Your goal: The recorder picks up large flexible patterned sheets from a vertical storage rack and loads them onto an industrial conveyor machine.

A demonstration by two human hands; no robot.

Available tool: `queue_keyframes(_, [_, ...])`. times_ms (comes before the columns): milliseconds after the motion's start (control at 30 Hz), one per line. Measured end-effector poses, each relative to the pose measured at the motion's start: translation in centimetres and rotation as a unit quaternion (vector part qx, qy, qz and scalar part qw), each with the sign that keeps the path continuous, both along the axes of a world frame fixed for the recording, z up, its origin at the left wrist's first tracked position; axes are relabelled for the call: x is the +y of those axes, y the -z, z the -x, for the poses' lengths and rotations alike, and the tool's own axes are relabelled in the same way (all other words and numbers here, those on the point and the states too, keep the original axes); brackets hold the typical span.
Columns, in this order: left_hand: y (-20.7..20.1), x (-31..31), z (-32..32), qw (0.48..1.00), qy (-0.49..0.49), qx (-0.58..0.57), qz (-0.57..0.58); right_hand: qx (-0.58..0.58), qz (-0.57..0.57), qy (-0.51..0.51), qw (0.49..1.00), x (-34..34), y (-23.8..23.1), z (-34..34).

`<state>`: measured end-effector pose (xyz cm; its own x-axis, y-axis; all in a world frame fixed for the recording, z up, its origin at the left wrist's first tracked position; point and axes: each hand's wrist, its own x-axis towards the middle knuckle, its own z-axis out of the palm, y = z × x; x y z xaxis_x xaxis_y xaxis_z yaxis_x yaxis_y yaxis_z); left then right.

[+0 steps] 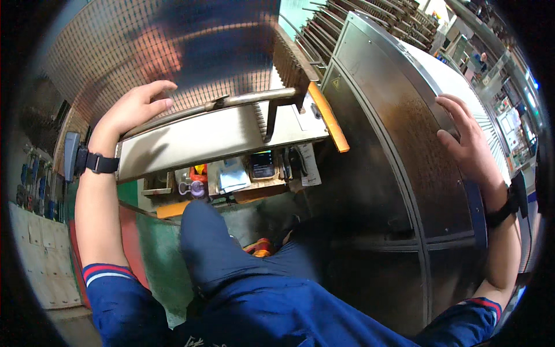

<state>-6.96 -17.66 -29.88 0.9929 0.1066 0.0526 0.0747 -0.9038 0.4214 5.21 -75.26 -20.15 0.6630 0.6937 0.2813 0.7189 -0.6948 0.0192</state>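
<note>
My left hand (136,107) is at the left end of a round metal bar (243,98), its thumb and fingers stretched out and apart. Whether the palm rests on the bar is hidden. Behind the bar rises a large wire mesh panel (214,87) with a shiny, reflective surface seen through it. A white ledge (196,146) runs below the bar. On the right, my right hand (471,141) is at the upper edge of a tall metal cabinet (376,115), fingers spread from the thumb. Nothing shows in either hand.
Below the ledge, a shelf holds a phone-like device (262,168), a light blue packet (232,178) and a purple-handled item (192,188). An orange strip (329,118) juts out beside the cabinet. Stacked metal rods (324,34) stand behind; white ribbed material (430,66) lies beyond the cabinet.
</note>
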Motion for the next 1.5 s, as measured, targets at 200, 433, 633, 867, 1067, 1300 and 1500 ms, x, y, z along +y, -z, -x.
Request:
queue_keyframes(200, [0.4,0.6,-0.2,1.000,0.006,-0.004,-0.011,0.096,-0.045,0.072,0.992,-0.4,-1.1,-0.5])
queue_keyframes(433, [1.3,1.5,-1.2,0.988,0.108,-0.103,-0.036,-0.111,-0.048,0.262,0.957,-15.6,-6.2,-1.2])
queue_keyframes(633, [2.2,3.1,-0.5,0.991,0.046,-0.123,0.010,-0.427,-0.181,0.435,0.771,-26.5,-9.3,5.9])
queue_keyframes(867, [2.3,3.5,-2.1,0.995,0.039,-0.092,-0.006,-0.645,-0.109,0.450,0.608,-32.5,-10.7,15.4])
queue_keyframes(1067, [2.7,5.3,-2.5,0.996,0.048,-0.061,0.043,-0.734,-0.061,0.393,0.551,-27.9,-11.5,15.0])
queue_keyframes(1300, [4.0,6.7,-3.7,0.991,0.075,-0.068,0.087,-0.715,-0.183,0.416,0.532,-31.1,-11.6,17.5])
queue_keyframes(1500, [3.5,6.1,-2.6,0.993,0.069,-0.082,0.048,-0.701,-0.124,0.419,0.564,-29.6,-11.5,16.4])
